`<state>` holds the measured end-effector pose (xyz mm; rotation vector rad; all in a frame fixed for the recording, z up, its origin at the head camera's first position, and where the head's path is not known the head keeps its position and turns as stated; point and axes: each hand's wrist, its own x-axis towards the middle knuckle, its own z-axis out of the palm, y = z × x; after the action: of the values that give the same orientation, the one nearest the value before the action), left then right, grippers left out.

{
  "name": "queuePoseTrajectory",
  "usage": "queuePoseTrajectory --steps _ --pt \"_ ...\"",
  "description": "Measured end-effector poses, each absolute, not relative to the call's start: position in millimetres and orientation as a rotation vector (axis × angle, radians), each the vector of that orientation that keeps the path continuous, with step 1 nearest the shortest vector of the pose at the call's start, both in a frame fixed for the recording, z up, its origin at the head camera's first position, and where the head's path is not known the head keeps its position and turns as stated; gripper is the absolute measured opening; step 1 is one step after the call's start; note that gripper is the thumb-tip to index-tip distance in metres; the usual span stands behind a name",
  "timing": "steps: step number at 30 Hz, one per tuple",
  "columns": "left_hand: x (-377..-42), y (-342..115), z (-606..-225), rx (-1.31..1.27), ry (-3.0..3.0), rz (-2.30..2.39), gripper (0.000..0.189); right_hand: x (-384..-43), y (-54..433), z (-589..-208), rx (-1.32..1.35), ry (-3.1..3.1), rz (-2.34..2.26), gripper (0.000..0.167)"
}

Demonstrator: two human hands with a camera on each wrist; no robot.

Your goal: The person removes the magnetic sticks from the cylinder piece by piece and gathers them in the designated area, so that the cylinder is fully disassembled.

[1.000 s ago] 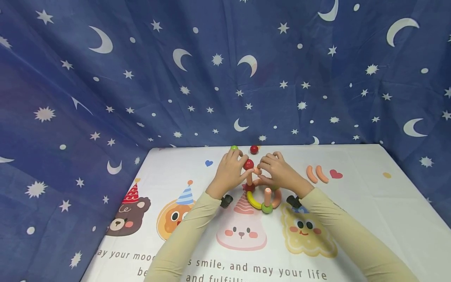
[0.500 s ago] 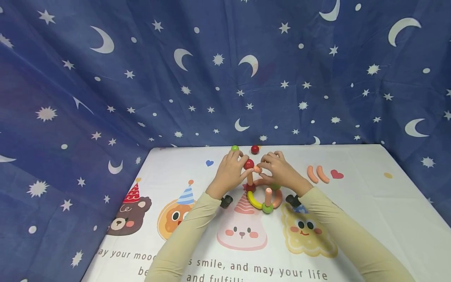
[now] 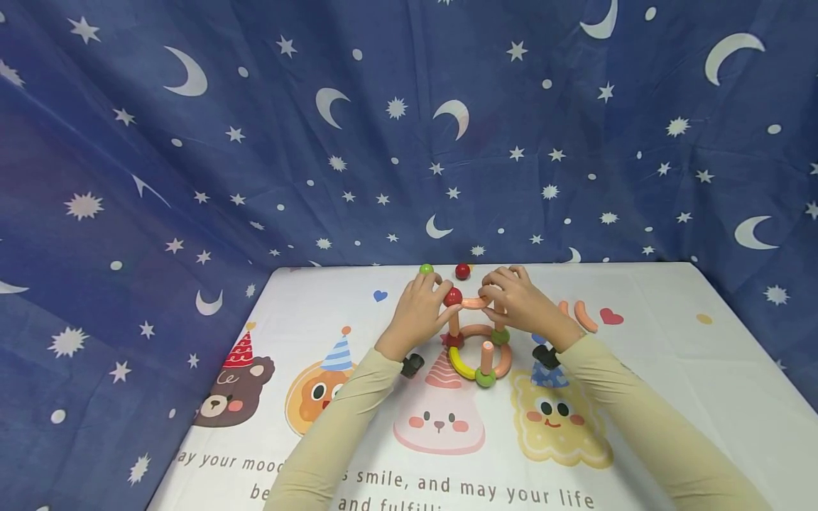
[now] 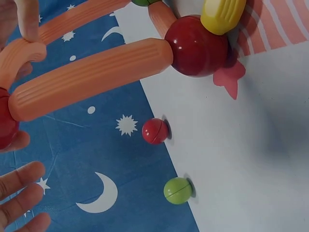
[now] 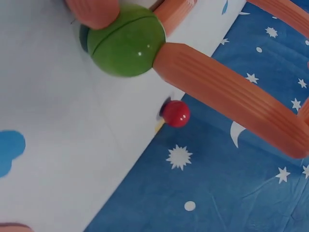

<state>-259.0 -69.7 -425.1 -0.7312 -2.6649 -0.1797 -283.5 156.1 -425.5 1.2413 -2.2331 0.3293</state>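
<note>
My left hand (image 3: 415, 312) holds the red ball (image 3: 452, 297) on top of an upright orange stick (image 4: 91, 79). Fingers of my right hand (image 3: 520, 301) pinch a short curved orange stick (image 3: 473, 303), whose other end meets that ball. Beneath is a ring of curved sticks joined by balls, with a yellow curved stick (image 3: 461, 363) at its front left. A second upright stick (image 5: 231, 92) rises from a green ball (image 5: 128, 41) under my right hand. A third upright stick (image 3: 487, 357) stands on the front green ball (image 3: 485, 377). The right wrist view shows no fingers.
Behind the ring, a loose red ball (image 3: 463, 271) and a light green ball (image 3: 426, 269) lie near the table's back edge. Two curved orange sticks (image 3: 584, 316) lie to the right, one partly hidden by my right hand. A starry blue curtain (image 3: 358, 177) hangs behind the table.
My right hand has shifted right along the curved orange stick, so more of it shows, along with the upright stick behind. My left hand has stayed at the red ball.
</note>
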Motion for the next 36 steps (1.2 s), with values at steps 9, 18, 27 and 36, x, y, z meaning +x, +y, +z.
queuePoseTrajectory --steps 9,18,27,36 --pt "-259.1 -68.1 -423.8 -0.733 -2.681 -0.183 0.039 -277.8 160.5 -418.6 1.269 -2.251 0.255 0.029" --pt "-258.7 -67.7 -423.9 -0.731 -2.694 -0.193 0.039 -271.7 164.8 -415.7 1.266 -2.236 0.253 0.036" --pt "-258.9 -67.9 -424.1 -0.728 -2.706 -0.208 0.039 -267.7 172.6 -412.8 1.233 -2.266 0.244 0.037" --pt "-259.8 -66.7 -425.6 -0.732 -2.691 -0.175 0.039 -265.5 175.8 -409.2 1.241 -2.210 0.222 0.034"
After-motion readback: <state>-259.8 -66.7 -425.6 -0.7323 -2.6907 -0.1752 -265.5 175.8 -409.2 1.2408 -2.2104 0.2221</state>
